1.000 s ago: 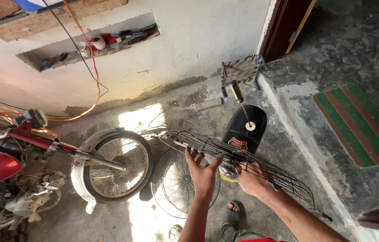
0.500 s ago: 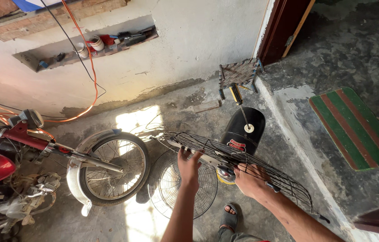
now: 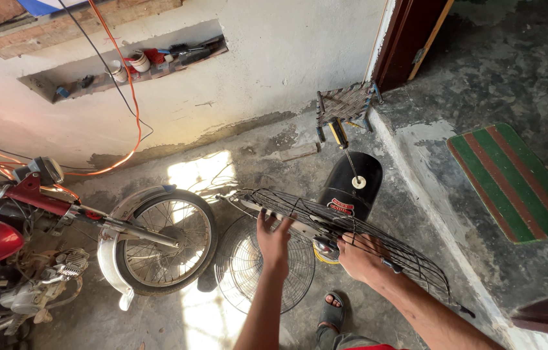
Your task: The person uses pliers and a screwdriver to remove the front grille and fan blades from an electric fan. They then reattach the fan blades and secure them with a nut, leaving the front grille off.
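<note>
Head view: both forearms reach forward and down over the concrete floor. The left hand (image 3: 274,238) rests on the near rim of a tilted wire fan guard (image 3: 345,236), fingers curled over its wires. The right hand (image 3: 359,256) closes its grip on the guard beside the black fan motor (image 3: 352,185). A second guard (image 3: 264,264) lies flat below, next to a motorcycle wheel (image 3: 165,241).

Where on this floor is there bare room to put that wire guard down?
Bare concrete lies between the striped mat and the black motor, and along the wall behind the motorcycle wheel. It is crowded under both hands: the held guard, a second guard on the floor, the wheel and a sandalled foot.
</note>
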